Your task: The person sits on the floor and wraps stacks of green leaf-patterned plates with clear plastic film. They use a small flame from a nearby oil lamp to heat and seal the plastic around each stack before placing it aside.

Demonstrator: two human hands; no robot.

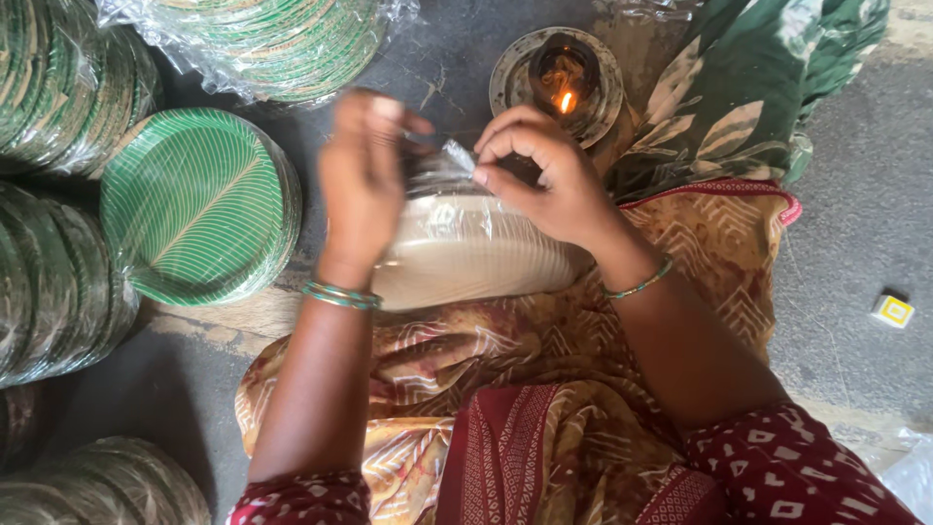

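Note:
A stack of pale paper plates (pixel 466 258) in a clear plastic wrap lies on its side on my lap. My left hand (pixel 362 180), blurred by motion, sits at the top left of the stack, fingers pinching the bunched plastic. My right hand (pixel 544 175) pinches the gathered end of the wrap (pixel 455 156) from the right. Both hands meet over the bag's neck. Just beyond them a small lit oil lamp (pixel 564 83) burns on a round metal plate.
Wrapped stacks of green leaf-patterned plates (pixel 199 204) stand at the left, with more stacks along the left edge (pixel 53 282) and top (pixel 282 39). A small yellow and white box (pixel 892 310) lies on the grey floor at right. Green patterned cloth (pixel 758 87) lies beside the lamp.

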